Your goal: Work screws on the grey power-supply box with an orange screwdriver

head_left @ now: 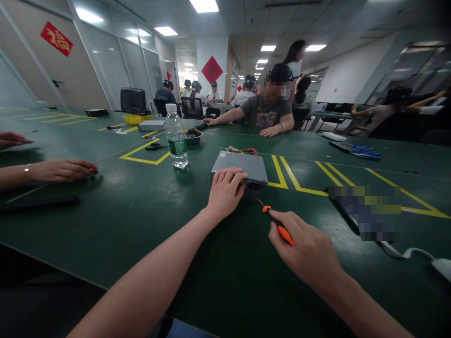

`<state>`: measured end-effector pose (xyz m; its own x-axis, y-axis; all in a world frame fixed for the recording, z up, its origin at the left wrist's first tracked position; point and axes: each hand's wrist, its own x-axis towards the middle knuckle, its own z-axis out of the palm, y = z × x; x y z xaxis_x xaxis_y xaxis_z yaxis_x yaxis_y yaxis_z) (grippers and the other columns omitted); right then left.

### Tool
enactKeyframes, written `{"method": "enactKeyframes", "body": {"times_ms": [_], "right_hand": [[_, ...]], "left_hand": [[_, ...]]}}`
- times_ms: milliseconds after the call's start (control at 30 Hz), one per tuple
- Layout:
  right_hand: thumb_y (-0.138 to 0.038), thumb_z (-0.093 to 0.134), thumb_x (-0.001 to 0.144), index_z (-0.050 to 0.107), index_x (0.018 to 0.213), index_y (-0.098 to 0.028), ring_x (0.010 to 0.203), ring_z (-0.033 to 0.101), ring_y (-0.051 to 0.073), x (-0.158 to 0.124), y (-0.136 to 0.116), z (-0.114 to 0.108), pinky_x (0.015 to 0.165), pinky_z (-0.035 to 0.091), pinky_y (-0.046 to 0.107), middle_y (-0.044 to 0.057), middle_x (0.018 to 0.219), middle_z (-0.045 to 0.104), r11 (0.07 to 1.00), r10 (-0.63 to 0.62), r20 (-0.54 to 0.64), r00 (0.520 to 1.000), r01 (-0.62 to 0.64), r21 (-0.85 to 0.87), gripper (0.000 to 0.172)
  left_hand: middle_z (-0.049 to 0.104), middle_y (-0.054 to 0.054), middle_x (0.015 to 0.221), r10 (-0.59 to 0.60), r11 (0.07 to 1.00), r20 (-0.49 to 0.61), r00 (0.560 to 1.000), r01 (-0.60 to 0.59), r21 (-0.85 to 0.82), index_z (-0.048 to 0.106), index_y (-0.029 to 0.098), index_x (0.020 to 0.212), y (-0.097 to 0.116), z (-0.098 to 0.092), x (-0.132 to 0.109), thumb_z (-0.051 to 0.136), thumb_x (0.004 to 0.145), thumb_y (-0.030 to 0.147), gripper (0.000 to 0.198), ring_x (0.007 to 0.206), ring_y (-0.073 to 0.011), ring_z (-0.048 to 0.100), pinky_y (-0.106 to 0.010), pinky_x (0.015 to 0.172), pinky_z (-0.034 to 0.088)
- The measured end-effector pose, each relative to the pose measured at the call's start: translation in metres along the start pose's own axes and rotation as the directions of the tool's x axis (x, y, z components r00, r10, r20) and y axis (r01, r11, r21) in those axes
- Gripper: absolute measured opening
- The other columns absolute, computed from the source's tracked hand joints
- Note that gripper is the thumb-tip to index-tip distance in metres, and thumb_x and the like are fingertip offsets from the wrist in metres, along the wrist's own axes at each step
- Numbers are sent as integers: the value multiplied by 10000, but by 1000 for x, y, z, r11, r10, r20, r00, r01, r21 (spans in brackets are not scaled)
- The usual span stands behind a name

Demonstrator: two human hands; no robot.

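Observation:
A grey metal computer power supply (252,164) lies on the green table, with a black socket in its near face and coloured wires behind it. My left hand (227,190) grips its near top edge, fingers bent over the top and thumb down by the front face. In my right hand (303,239) is an orange-and-black screwdriver (282,229), held by its handle. The thin shaft points up and left towards the near face of the power supply. Whether the tip touches it, I cannot tell.
A water bottle (177,141) stands left of the power supply, near a metal bowl (193,137). Another person's hand (63,170) rests at left. Across the table sits a person (264,105). At right lie a blurred-out phone-like device (366,213) and blue-handled tools (364,152).

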<state>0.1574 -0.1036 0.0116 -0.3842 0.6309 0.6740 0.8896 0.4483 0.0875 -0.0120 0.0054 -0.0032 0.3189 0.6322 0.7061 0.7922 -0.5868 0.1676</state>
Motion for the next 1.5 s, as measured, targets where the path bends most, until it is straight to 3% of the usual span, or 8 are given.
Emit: {"method": "enactKeyframes", "body": {"times_ms": [567,733,800,933,1067,1267,1367,1500], "right_hand": [[-187,466,833,566,909,-130,594,524,99,4,-12,-1,426,361,188,69,860,568,984,21,-65,998,-33,-176,138],[-50,450,805,579,918,-139,742,551,163,9,-26,-5,638,462,278,118,957,590,946,-272,-90,958,249,-206,193],[-44,435,800,583,892,-141,778,555,177,10,-32,-3,666,472,293,139,972,589,936,-318,-84,944,298,-187,199],[-77,377,807,553,962,-132,838,563,210,6,-41,2,671,488,332,191,1039,551,947,-290,-24,957,284,-151,241],[-56,406,814,496,1069,-161,824,577,197,5,-38,1,662,481,311,195,1046,549,937,-319,-69,945,304,-171,290],[-209,516,823,532,965,-179,792,585,191,10,-30,-2,674,469,323,148,956,596,954,-266,-134,955,241,-177,146],[-202,445,836,535,984,-149,908,574,237,10,-32,-1,719,472,375,183,1013,580,965,-242,-124,962,226,-132,181],[-115,438,813,542,1047,-143,1080,513,246,8,-33,1,844,447,386,179,1143,553,944,-327,-125,937,319,-83,258]], "left_hand": [[521,-12,1199,6,1000,-16,1000,-5,11,497,247,1082,0,1,-1,462,840,230,244,1168,-187,403,-366,1017,279],[519,-11,1200,10,1000,-22,1000,-10,2,496,246,1090,0,1,-1,467,840,241,252,1169,-181,401,-359,1030,263],[521,-13,1198,7,1000,-28,1000,-7,-1,499,245,1086,0,1,-1,464,842,243,246,1170,-182,400,-360,1030,263],[522,-16,1197,10,1000,-34,999,-10,-7,501,243,1087,0,1,-2,456,845,238,246,1167,-182,404,-367,1029,265],[518,-16,1202,12,1000,-33,999,-13,-5,499,241,1091,0,2,-2,462,840,234,254,1173,-181,397,-365,1033,260],[518,-12,1201,5,1000,-30,1000,-5,5,497,241,1092,0,3,-2,458,843,243,253,1170,-179,398,-357,1029,264],[516,-12,1203,7,1000,-28,1000,-7,6,495,241,1095,0,3,-2,462,839,241,258,1169,-177,397,-356,1034,256],[515,-15,1205,9,1000,-32,999,-9,3,493,240,1098,0,2,-2,468,835,240,265,1174,-178,391,-359,1038,250]]}}
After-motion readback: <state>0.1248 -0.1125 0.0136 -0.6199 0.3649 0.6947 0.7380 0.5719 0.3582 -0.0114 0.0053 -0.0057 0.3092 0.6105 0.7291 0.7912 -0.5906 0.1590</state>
